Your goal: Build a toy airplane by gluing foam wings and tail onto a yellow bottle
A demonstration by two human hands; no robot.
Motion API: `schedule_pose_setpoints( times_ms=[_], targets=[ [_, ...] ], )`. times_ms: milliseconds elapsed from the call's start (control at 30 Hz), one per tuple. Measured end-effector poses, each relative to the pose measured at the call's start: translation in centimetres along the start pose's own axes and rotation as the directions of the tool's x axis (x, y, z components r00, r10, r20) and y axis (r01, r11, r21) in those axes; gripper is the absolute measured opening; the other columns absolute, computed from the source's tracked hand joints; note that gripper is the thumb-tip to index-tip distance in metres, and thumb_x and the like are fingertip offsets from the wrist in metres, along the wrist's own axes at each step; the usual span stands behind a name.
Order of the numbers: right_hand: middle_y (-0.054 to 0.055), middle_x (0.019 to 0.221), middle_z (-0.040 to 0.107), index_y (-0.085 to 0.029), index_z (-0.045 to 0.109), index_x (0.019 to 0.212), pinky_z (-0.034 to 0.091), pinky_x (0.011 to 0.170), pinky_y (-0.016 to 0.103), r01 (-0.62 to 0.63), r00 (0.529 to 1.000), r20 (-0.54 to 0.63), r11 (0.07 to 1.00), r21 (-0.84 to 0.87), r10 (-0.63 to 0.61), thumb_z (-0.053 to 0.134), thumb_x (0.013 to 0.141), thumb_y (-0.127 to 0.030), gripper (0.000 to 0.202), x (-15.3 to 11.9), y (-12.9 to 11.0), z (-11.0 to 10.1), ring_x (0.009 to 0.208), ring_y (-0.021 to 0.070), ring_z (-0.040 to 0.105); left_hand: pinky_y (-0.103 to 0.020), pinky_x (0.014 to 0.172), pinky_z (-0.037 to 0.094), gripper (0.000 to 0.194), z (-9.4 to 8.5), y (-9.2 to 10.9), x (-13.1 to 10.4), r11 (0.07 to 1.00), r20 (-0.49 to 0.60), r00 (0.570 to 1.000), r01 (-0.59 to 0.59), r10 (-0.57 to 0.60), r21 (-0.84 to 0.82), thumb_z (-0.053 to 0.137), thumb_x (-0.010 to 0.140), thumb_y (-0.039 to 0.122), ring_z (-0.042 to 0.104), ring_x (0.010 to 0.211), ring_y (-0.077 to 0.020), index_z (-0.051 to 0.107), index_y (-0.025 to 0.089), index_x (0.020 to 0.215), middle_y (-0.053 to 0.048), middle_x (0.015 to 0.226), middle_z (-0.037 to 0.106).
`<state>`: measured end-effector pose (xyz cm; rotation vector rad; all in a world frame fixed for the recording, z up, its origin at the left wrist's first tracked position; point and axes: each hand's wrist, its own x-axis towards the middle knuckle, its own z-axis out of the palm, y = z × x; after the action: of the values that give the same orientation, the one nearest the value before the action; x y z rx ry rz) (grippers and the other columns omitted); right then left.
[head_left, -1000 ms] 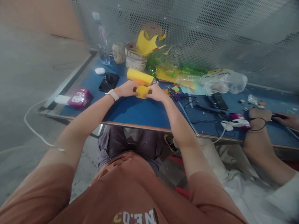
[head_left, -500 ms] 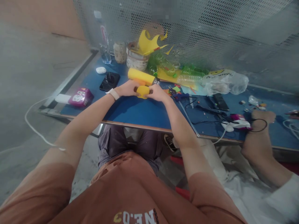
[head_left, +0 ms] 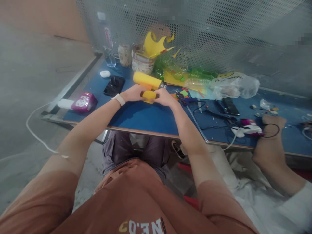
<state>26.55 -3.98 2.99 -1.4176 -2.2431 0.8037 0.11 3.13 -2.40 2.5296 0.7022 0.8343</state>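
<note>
Between my hands, just above the blue table (head_left: pixel 143 118), is a small rounded yellow piece (head_left: pixel 149 95) with dark brown parts at both sides. My left hand (head_left: pixel 133 93), with a pale band at the wrist, pinches its left side. On its right side the fingers of my right hand (head_left: pixel 164 97) are closed. My fingertips are partly hidden behind the piece. Right behind my hands lies a yellow cylinder (head_left: pixel 145 79) with a dark end. Something orange shows between it and the held piece.
A black phone (head_left: pixel 114 85), a purple-and-white device (head_left: pixel 85 102) and a clear bottle (head_left: pixel 109 45) stand left. Behind is a tub (head_left: pixel 143 62) with yellow scraps. To the right are a glue gun (head_left: pixel 186 98), cables, a plastic bag (head_left: pixel 236 85) and another person's hand (head_left: pixel 273 125).
My hands and the yellow piece stay almost where they were. At the right, the other person's hand has shifted very slightly.
</note>
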Motion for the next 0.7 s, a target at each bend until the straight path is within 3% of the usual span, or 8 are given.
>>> schedule_pose_setpoints(
  times_ms=[233, 700],
  targets=[
    [0.001, 0.082, 0.065, -0.022, 0.068, 0.080, 0.040, 0.080, 0.040, 0.030, 1.000, 0.009, 1.000, 0.002, -0.030, 0.105, 0.091, -0.060, 0.054, -0.11, 0.27, -0.06, 0.084, 0.0209, 0.054, -0.035, 0.068, 0.041, 0.044, -0.09, 0.05, 0.08, 0.999, 0.000, 0.999, 0.038, -0.038, 0.021, 0.089, 0.093, 0.037, 0.048, 0.062, -0.0161, 0.056, 0.025, 0.068, 0.002, 0.061, 0.054],
    [0.002, 0.082, 0.067, -0.023, 0.068, 0.080, 0.039, 0.080, 0.041, 0.031, 1.000, 0.000, 0.999, -0.040, -0.031, 0.103, 0.092, -0.046, 0.044, 0.12, 0.68, 0.07, 0.083, 0.0222, 0.058, -0.035, 0.074, 0.045, 0.041, -0.13, 0.45, 0.02, 0.998, 0.001, 0.999, 0.046, -0.046, 0.043, 0.087, 0.098, 0.029, 0.053, 0.067, -0.0184, 0.059, 0.023, 0.068, 0.001, 0.064, 0.058]
  ],
)
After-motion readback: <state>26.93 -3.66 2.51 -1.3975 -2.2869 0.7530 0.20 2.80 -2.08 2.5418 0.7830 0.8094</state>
